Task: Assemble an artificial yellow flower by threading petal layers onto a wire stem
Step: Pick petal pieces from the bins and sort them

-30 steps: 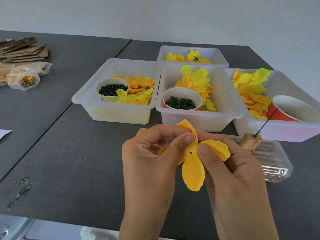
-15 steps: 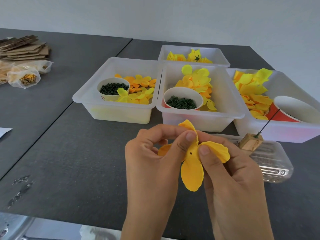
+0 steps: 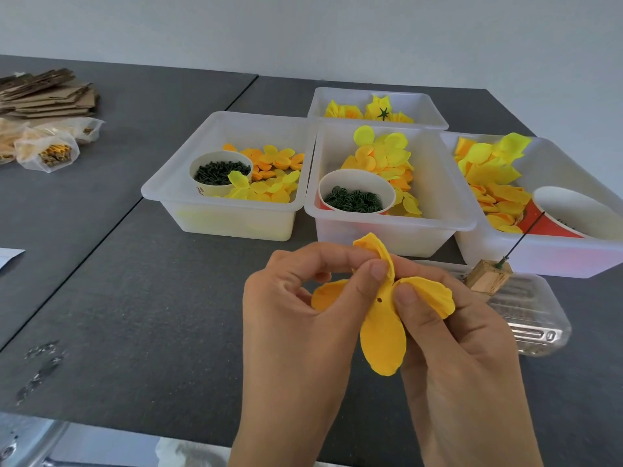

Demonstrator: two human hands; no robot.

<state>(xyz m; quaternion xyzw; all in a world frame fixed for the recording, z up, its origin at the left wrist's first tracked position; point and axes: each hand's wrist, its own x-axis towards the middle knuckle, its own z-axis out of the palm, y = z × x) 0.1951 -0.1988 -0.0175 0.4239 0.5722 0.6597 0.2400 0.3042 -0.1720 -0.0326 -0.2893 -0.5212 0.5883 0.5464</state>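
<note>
Both hands hold one orange-yellow petal layer point(image 3: 382, 335) above the dark table, low in the middle of the view. A small hole shows near the layer's centre. My left hand point(image 3: 303, 318) pinches it with the thumb just above and left of the hole. My right hand point(image 3: 462, 345) pinches it with the thumb to the right of the hole. A thin dark wire stem point(image 3: 524, 238) stands tilted in a small wooden block point(image 3: 488, 276) just right of my hands.
Several clear bins hold yellow petals: left bin point(image 3: 215, 214), middle bin point(image 3: 435, 224), right bin point(image 3: 573, 261), far bin point(image 3: 424, 102). Paper cups with dark green pieces point(image 3: 220, 171) point(image 3: 355, 197) sit inside. A clear plastic tray point(image 3: 532, 318) lies under the block. Cardboard and bags point(image 3: 47, 129) lie far left.
The petal layer has turned slightly between my fingers, and one petal now shows more at the left. Both hands stay in about the same place.
</note>
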